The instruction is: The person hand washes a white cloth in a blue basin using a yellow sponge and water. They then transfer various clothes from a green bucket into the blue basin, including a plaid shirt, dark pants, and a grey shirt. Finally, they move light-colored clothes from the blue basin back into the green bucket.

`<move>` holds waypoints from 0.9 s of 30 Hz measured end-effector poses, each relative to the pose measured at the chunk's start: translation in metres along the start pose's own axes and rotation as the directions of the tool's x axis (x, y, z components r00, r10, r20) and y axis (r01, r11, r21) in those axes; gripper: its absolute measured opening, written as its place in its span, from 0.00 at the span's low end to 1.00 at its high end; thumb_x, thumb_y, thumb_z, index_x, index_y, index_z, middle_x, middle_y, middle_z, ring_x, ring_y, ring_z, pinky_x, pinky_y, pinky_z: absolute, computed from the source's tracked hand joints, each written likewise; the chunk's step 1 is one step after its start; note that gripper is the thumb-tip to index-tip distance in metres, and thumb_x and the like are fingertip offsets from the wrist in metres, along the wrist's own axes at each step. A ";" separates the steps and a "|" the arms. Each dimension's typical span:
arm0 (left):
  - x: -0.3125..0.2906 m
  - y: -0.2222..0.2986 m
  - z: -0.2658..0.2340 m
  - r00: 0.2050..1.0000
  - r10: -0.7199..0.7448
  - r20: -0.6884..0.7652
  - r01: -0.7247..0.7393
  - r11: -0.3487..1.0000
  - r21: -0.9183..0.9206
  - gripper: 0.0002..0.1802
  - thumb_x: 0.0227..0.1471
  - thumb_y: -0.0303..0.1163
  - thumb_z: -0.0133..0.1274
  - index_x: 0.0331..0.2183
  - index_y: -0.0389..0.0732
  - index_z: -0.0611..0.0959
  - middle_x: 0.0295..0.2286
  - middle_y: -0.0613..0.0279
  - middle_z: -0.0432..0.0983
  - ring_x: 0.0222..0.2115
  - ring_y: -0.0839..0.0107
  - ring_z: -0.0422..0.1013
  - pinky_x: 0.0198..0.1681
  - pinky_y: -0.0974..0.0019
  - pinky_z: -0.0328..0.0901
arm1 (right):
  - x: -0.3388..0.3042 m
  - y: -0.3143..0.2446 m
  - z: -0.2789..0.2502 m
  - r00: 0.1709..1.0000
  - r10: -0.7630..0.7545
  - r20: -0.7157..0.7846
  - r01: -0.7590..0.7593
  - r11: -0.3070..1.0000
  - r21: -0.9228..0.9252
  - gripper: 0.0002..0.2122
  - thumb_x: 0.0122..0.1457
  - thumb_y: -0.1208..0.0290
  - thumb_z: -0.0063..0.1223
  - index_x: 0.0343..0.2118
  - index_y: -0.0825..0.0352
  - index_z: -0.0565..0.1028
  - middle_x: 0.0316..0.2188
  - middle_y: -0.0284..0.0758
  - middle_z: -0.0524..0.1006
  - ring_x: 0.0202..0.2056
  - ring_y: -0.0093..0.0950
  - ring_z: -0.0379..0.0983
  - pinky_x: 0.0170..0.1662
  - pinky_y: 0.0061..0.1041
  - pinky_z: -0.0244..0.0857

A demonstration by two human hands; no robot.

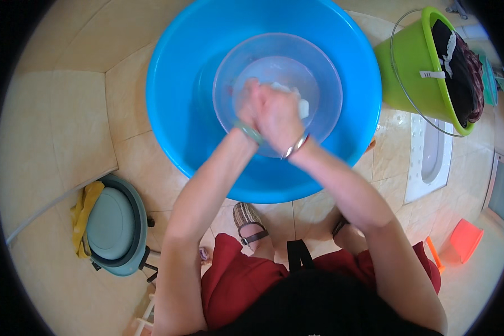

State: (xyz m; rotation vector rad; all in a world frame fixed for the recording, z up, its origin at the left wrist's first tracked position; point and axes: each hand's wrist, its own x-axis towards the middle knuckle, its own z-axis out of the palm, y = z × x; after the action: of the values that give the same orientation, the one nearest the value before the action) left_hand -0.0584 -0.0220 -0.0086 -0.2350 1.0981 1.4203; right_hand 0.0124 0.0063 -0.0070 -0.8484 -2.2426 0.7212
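Over a clear plastic basin [326, 73], my two hands press together, both smeared by motion. My left hand [248, 106], with a green bangle at its wrist, is closed against the other. My right hand [281, 115], wearing a silver bangle, is closed too. A small white cloth [303, 108] sticks out from between and beyond them; most of it is hidden by the fingers. The clear basin holds what looks like a little cloudy water and sits inside a large blue tub [179, 95].
A green bucket [400, 73] with dark clothes stands at the right, beside a white squat toilet [430, 157]. At the lower left are a grey-green round lidded container [112, 224] and a yellow cloth [85, 215]. An orange-red dustpan-like thing [465, 241] lies on the tiled floor.
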 end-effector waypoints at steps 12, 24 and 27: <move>0.009 -0.006 -0.016 0.998 0.038 -0.043 -0.041 0.997 -0.063 0.18 0.54 0.40 0.39 0.27 0.36 0.76 0.26 0.59 0.72 0.28 0.70 0.68 0.31 0.61 0.63 | -0.001 -0.015 0.000 0.979 0.177 0.097 -0.188 0.974 0.128 0.09 0.52 0.69 0.48 0.20 0.67 0.72 0.19 0.49 0.72 0.24 0.46 0.71 0.29 0.41 0.64; 0.008 -0.005 -0.012 0.999 0.002 0.034 0.001 0.997 -0.082 0.15 0.54 0.41 0.42 0.29 0.39 0.75 0.27 0.62 0.71 0.30 0.69 0.69 0.35 0.64 0.64 | 0.005 -0.001 0.003 1.000 -0.012 0.009 0.012 1.000 0.004 0.19 0.59 0.63 0.40 0.16 0.68 0.72 0.17 0.47 0.72 0.22 0.47 0.69 0.26 0.42 0.61; 0.010 -0.015 -0.022 0.998 0.051 -0.029 -0.052 0.999 -0.013 0.15 0.53 0.41 0.42 0.28 0.40 0.75 0.25 0.62 0.71 0.28 0.69 0.69 0.32 0.62 0.65 | 0.008 0.006 0.007 0.983 0.172 0.069 -0.174 0.984 0.030 0.17 0.58 0.63 0.40 0.18 0.67 0.74 0.18 0.46 0.72 0.24 0.45 0.70 0.29 0.42 0.62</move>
State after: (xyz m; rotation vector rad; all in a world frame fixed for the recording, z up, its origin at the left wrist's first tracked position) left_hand -0.0584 -0.0343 -0.0344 -0.2385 1.1252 1.4745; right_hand 0.0046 0.0139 -0.0125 -1.0252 -2.2253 0.8787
